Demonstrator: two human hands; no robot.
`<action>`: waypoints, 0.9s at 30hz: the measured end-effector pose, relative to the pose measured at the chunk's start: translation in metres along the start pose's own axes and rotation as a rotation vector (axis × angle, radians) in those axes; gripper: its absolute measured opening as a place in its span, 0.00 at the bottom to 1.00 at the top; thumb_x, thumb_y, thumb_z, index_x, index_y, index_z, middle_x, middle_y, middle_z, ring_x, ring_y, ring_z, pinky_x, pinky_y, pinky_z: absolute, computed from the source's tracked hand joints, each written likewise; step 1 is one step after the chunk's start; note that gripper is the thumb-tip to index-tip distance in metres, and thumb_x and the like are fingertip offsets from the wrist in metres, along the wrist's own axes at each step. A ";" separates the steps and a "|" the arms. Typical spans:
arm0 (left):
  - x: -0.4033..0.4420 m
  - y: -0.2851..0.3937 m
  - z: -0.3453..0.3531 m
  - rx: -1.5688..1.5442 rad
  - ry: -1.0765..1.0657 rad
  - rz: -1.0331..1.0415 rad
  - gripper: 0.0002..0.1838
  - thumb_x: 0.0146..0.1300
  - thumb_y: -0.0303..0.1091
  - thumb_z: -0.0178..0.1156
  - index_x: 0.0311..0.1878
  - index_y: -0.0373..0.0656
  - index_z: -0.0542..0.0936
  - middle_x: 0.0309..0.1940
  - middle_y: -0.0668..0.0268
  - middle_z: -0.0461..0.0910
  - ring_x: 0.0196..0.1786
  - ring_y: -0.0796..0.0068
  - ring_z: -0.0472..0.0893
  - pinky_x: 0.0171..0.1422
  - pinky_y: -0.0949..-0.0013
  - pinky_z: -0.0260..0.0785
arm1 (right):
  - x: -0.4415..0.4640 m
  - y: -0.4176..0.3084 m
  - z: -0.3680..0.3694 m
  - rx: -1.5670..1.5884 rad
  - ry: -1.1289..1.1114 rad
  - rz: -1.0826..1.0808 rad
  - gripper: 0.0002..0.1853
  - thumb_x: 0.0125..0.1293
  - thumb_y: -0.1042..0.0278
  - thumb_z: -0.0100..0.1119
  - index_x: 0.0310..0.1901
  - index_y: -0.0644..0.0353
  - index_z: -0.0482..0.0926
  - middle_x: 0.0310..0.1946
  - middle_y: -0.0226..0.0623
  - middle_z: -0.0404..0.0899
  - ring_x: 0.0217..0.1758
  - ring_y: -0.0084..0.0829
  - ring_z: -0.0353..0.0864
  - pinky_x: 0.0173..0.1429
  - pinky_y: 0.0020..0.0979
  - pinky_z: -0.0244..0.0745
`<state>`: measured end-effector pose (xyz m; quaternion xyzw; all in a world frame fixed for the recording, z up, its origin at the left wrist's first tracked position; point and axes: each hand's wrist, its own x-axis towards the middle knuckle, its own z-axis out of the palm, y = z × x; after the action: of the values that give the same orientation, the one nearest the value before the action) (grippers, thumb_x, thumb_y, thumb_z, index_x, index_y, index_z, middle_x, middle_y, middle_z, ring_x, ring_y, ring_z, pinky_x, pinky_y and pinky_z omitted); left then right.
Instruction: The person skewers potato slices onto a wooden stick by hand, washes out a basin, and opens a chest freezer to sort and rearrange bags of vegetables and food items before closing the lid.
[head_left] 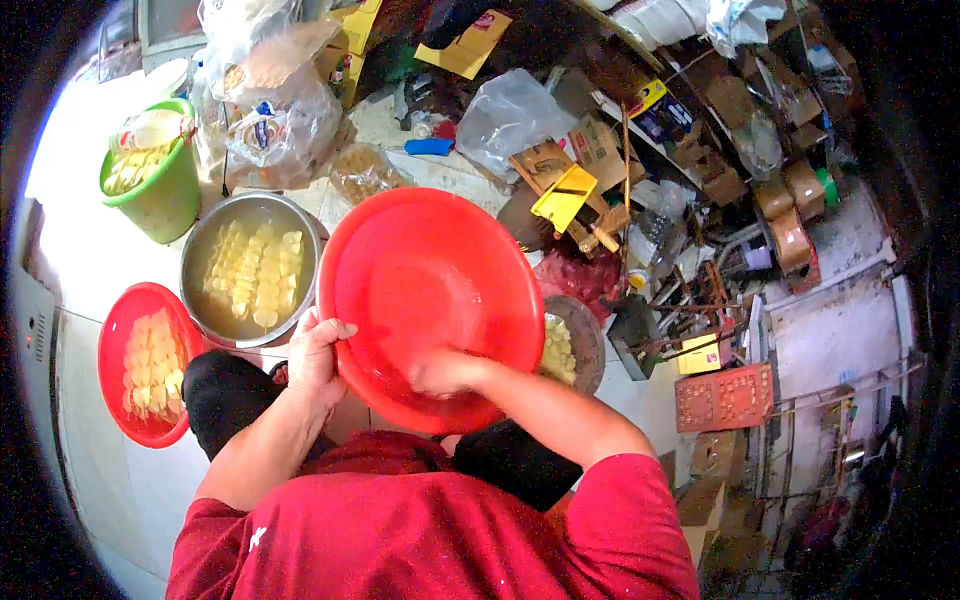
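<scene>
Lg round red plastic basin (425, 255) sits tilted over the person's lap, btwn black-clad knees (225, 395). L hand (315, 355) grips its near-left rim, thumb over the edge, fingers closed on it. R hand (445, 375) is down inside the basin, nr the near wall; its fingers are blurred, can't tell if open or closed. Crowding the L side on the pale tiled floor (145, 500): round grey metal pot (225, 212) w/ rows of yellow slices (255, 265) in cloudy liquid, just beside the basin; smaller red plastic tub (113, 350) w/ more slices; light-green plastic bucket (165, 205), also slice-filled, farther off. R side: dark round bowl (592, 350) of pale-yellow chunks (557, 350), partly hidden by basin. Beyond: crumpled clear plastic bag (515, 115), yellow plastic dustpan (565, 197), flat blue item (428, 146). Well apart, far R: red plastic crate (725, 397) amid clutter.
</scene>
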<state>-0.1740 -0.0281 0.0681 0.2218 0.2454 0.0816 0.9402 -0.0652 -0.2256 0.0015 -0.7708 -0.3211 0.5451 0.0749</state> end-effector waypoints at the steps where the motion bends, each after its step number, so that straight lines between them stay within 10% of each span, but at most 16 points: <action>1: 0.000 -0.001 0.003 0.005 0.004 -0.015 0.16 0.48 0.16 0.53 0.43 0.40 0.72 0.40 0.60 0.77 0.42 0.65 0.78 0.52 0.59 0.73 | -0.007 -0.034 -0.006 0.083 0.083 -0.047 0.06 0.53 0.73 0.53 0.34 0.59 0.75 0.24 0.37 0.76 0.22 0.29 0.73 0.27 0.36 0.68; 4: 0.001 -0.006 -0.002 0.010 -0.062 -0.075 0.18 0.49 0.17 0.53 0.46 0.41 0.72 0.41 0.61 0.77 0.44 0.64 0.78 0.53 0.57 0.72 | -0.014 -0.095 -0.037 0.507 0.310 -0.292 0.12 0.53 0.76 0.55 0.40 0.62 0.74 0.28 0.32 0.78 0.24 0.25 0.75 0.28 0.30 0.72; 8: -0.011 0.002 -0.003 -0.020 -0.057 -0.121 0.21 0.49 0.19 0.54 0.49 0.42 0.72 0.44 0.60 0.77 0.47 0.61 0.77 0.58 0.54 0.70 | -0.020 -0.062 -0.084 -0.065 0.812 -0.326 0.24 0.50 0.63 0.64 0.50 0.62 0.77 0.46 0.48 0.80 0.52 0.41 0.79 0.57 0.37 0.72; 15: 0.008 0.094 -0.055 0.074 0.046 0.205 0.23 0.50 0.22 0.54 0.53 0.43 0.70 0.48 0.61 0.76 0.53 0.61 0.75 0.61 0.52 0.67 | -0.118 -0.020 -0.057 0.519 0.961 -0.434 0.13 0.56 0.73 0.60 0.44 0.64 0.79 0.40 0.38 0.81 0.39 0.27 0.82 0.46 0.29 0.77; 27: 0.066 0.213 -0.090 0.363 0.164 0.550 0.05 0.49 0.23 0.56 0.30 0.44 0.73 0.21 0.68 0.72 0.21 0.72 0.73 0.27 0.68 0.67 | -0.136 0.055 0.006 1.279 0.888 -0.380 0.10 0.60 0.69 0.59 0.43 0.61 0.77 0.32 0.32 0.80 0.27 0.22 0.79 0.29 0.22 0.74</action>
<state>-0.1712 0.2123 0.0675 0.4360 0.2617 0.3047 0.8053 -0.0747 -0.3484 0.0816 -0.6556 -0.0122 0.2438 0.7146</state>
